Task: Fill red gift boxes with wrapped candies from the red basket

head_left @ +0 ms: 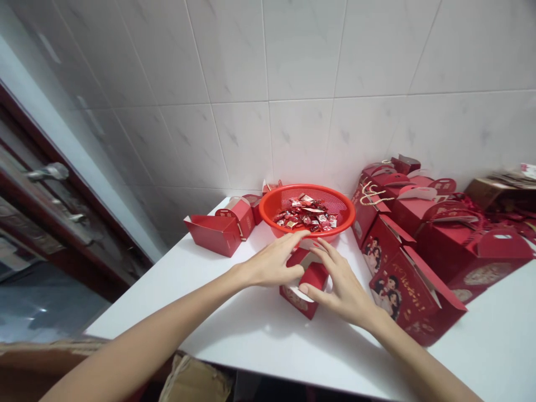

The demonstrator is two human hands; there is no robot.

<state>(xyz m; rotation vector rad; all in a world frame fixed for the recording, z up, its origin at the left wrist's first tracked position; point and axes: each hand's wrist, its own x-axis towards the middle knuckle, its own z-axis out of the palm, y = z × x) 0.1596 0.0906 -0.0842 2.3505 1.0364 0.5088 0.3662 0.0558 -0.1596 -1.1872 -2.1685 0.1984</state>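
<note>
A small red cardboard gift box [313, 274] stands on the white table between my hands, with its top flaps up and their white undersides showing. My left hand [276, 261] grips the box's left side, the index finger stretched along the far flap and the thumb by the near one. On the right side, my right hand [341, 279] has its fingers at the far flap and its thumb on the near white flap. The fingers partly cover the box's opening. Just behind it is a red plastic basket [264, 209] holding many wrapped sweets [307, 214].
Rows of larger red gift boxes [404, 285] with rope handles fill the right side. Several small red boxes [213, 234] stand at the left back. A tiled wall [301, 128] borders the white table [259, 346]. Cardboard [196, 379] lies below the front edge.
</note>
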